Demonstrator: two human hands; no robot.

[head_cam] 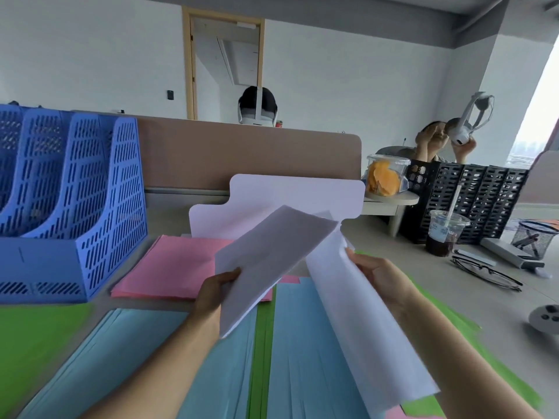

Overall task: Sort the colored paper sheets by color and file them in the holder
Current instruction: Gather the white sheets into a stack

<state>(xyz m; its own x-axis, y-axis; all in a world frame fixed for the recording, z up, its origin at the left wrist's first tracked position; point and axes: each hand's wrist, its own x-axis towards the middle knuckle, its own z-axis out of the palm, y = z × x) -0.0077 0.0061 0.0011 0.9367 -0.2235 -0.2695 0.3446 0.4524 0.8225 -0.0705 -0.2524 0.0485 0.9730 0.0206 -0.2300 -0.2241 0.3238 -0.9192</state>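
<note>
My left hand [216,290] grips a white sheet [269,261] by its lower left edge, lifted above the desk. My right hand [381,276] holds a second batch of white sheets [357,322] that hangs down and curls toward me. Below them lie a pink stack [172,267], fanned light blue sheets [127,352] and green sheets [33,343]. The blue slotted file holder [75,207] stands at the left, its compartments showing no paper. A white divider card [290,198] stands behind the pink stack.
A brown desk partition [242,152] runs along the back. To the right are a black file holder [472,195], an iced drink cup [444,234], glasses [487,273], a mesh pen cup [532,240] and a snack tub [384,176]. Two people sit beyond.
</note>
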